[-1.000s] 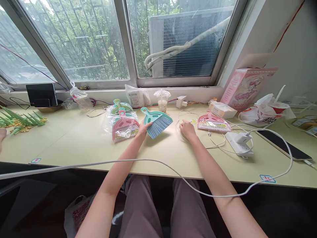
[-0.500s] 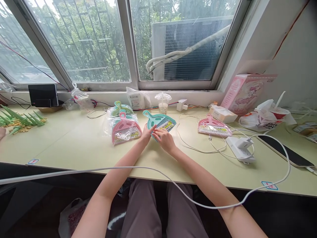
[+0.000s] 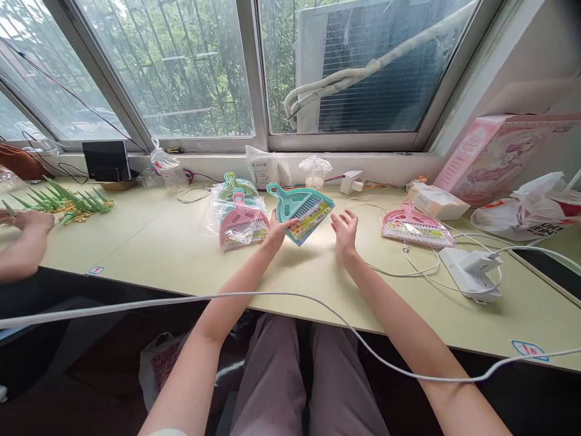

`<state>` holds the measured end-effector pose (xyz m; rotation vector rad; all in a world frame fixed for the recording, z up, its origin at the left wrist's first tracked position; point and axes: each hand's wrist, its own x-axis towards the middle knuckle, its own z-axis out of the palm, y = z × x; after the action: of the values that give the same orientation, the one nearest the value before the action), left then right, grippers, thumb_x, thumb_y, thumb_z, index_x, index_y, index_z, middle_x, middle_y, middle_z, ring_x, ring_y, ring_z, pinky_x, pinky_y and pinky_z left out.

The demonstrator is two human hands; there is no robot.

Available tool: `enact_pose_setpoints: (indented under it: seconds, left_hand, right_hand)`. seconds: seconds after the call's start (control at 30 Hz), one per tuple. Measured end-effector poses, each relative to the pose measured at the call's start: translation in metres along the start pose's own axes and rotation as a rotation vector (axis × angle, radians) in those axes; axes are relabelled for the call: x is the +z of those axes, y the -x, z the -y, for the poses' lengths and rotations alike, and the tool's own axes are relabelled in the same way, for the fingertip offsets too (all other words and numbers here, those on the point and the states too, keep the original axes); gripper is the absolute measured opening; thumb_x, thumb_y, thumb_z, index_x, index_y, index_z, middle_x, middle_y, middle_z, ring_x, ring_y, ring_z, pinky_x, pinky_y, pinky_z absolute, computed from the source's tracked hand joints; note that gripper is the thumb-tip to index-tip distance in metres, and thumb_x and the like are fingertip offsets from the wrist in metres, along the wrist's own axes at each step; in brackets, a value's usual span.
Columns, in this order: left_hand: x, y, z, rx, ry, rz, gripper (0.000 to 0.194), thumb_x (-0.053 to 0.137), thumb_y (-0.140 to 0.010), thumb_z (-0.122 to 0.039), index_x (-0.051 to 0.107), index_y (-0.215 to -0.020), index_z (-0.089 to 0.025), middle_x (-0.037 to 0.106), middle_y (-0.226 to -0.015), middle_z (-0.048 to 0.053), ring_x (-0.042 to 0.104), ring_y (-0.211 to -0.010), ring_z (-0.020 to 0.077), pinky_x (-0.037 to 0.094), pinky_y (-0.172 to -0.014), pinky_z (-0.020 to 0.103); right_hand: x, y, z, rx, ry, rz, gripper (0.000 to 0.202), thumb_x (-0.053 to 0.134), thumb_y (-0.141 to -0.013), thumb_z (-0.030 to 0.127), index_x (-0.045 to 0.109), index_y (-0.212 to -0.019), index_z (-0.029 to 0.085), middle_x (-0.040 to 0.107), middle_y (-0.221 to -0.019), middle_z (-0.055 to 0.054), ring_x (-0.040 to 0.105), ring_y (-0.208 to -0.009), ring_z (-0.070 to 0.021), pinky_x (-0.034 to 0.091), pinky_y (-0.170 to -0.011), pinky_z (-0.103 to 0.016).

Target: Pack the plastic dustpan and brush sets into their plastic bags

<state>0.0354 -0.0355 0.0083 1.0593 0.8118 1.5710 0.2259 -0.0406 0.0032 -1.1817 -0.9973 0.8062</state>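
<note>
My left hand [image 3: 277, 234] grips the lower left edge of a teal dustpan and brush set [image 3: 297, 200], thumb across its front. The set is tilted above the table, its handle pointing up and left, with a yellow and white label over the blue bristles. Apart from it on the right, my right hand [image 3: 345, 230] is raised with fingers spread and nothing in them. Left of my left hand lie a pink dustpan set [image 3: 245, 221] in clear plastic and a green dustpan [image 3: 230, 184] behind it. Another wrapped pink dustpan set [image 3: 415, 227] lies to the right.
A white cable [image 3: 290, 295] hangs across the front, over my forearms. Farther right are a power strip [image 3: 469, 278], a tissue box [image 3: 438, 201] and a phone [image 3: 549, 269]. A lidded cup [image 3: 315, 175] stands behind. Another person's hand [image 3: 34, 221] is at green spiky pieces [image 3: 75, 200] on the left.
My right hand has let go of the teal dustpan set and moved right, opening. My left hand keeps hold of the set. The other person's hand has come farther into view; the camera has shifted left.
</note>
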Motion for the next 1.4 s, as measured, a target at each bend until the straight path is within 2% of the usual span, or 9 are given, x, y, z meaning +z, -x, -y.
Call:
enact_pose_setpoints:
  seconds: [0.17, 0.37, 0.53, 0.6, 0.67, 0.77, 0.93, 1.17, 1.4]
  left_hand:
    - [0.009, 0.008, 0.000, 0.024, -0.087, 0.078, 0.095, 0.092, -0.054, -0.028, 0.045, -0.137, -0.024, 0.063, -0.129, 0.010, 0.062, -0.116, 0.0290, 0.047, -0.104, 0.047]
    - [0.014, 0.008, -0.005, 0.080, -0.383, 0.116, 0.090, 0.083, -0.070, -0.043, 0.039, -0.146, -0.022, 0.060, -0.134, 0.014, 0.059, -0.123, 0.0322, 0.048, -0.103, 0.048]
    - [-0.015, -0.003, -0.027, 0.400, -1.010, -0.288, 0.047, 0.047, -0.098, -0.030, 0.045, -0.144, -0.021, 0.044, -0.154, 0.016, 0.027, -0.151, 0.0306, 0.025, -0.122, 0.054]
    - [-0.037, -0.008, -0.036, 0.361, -1.243, -0.417, 0.041, 0.044, -0.096, -0.019, 0.056, -0.135, -0.019, 0.044, -0.154, 0.016, 0.022, -0.153, 0.0322, 0.015, -0.123, 0.061]
    - [-0.054, -0.012, -0.042, 0.283, -1.388, -0.456, 0.039, 0.041, -0.093, -0.011, 0.065, -0.122, -0.017, 0.055, -0.144, 0.019, 0.036, -0.147, 0.0338, 0.012, -0.122, 0.065]
    - [-0.059, -0.011, -0.046, 0.389, -1.470, -0.304, 0.044, 0.036, -0.091, -0.005, 0.071, -0.113, -0.018, 0.067, -0.129, 0.015, 0.053, -0.134, 0.0285, 0.014, -0.125, 0.058]
    - [-0.026, -0.001, -0.037, 0.732, -1.518, 0.142, 0.042, 0.039, -0.093, -0.006, 0.074, -0.106, -0.025, 0.065, -0.136, 0.004, 0.051, -0.136, 0.0212, 0.012, -0.129, 0.052]
    - [-0.027, -0.004, -0.018, 0.467, -1.803, 0.165, 0.042, 0.040, -0.085, -0.001, 0.078, -0.089, -0.018, 0.075, -0.096, 0.012, 0.069, -0.098, 0.0257, 0.034, -0.117, 0.053]
    - [-0.029, -0.007, -0.026, 0.366, -1.787, -0.221, 0.038, 0.036, -0.092, -0.010, 0.072, -0.102, -0.014, 0.069, -0.100, 0.016, 0.067, -0.097, 0.0276, 0.051, -0.093, 0.041]
  right_hand:
    - [0.005, -0.004, -0.007, 0.251, -0.422, 0.268, 0.042, 0.085, -0.069, 0.039, 0.064, -0.102, 0.023, 0.072, -0.111, -0.006, 0.068, -0.111, -0.0232, 0.058, -0.095, -0.036]
    - [0.005, -0.004, -0.002, 0.332, -0.561, 0.244, 0.029, 0.090, -0.060, 0.019, 0.070, -0.081, 0.020, 0.076, -0.085, -0.002, 0.073, -0.092, -0.0214, 0.062, -0.087, -0.033]
    - [-0.007, -0.017, 0.001, 0.310, -0.582, 0.181, 0.026, 0.087, -0.061, 0.014, 0.070, -0.079, 0.018, 0.076, -0.082, -0.001, 0.073, -0.088, -0.0202, 0.063, -0.087, -0.033]
    - [-0.010, -0.021, 0.002, 0.295, -0.594, 0.162, 0.025, 0.086, -0.063, 0.012, 0.069, -0.080, 0.018, 0.076, -0.084, -0.002, 0.073, -0.091, -0.0203, 0.062, -0.089, -0.033]
    - [-0.013, -0.024, 0.002, 0.292, -0.600, 0.144, 0.024, 0.085, -0.064, 0.012, 0.069, -0.080, 0.019, 0.076, -0.086, -0.002, 0.073, -0.095, -0.0203, 0.062, -0.090, -0.032]
    - [-0.015, -0.026, 0.003, 0.303, -0.613, 0.125, 0.023, 0.083, -0.066, 0.011, 0.068, -0.080, 0.019, 0.076, -0.086, -0.001, 0.073, -0.095, -0.0194, 0.062, -0.090, -0.031]
    - [-0.020, -0.030, 0.007, 0.314, -0.663, 0.066, 0.021, 0.079, -0.070, 0.006, 0.068, -0.084, 0.018, 0.075, -0.086, -0.001, 0.073, -0.090, -0.0158, 0.063, -0.087, -0.027]
    - [-0.026, -0.031, 0.000, 0.434, -0.621, -0.022, 0.026, 0.071, -0.073, -0.002, 0.068, -0.090, 0.017, 0.074, -0.080, -0.001, 0.074, -0.084, -0.0155, 0.065, -0.079, -0.025]
    - [-0.024, -0.031, 0.005, 0.470, -0.545, 0.083, 0.021, 0.070, -0.075, -0.002, 0.068, -0.085, 0.016, 0.073, -0.074, -0.001, 0.073, -0.076, -0.0139, 0.064, -0.075, -0.024]
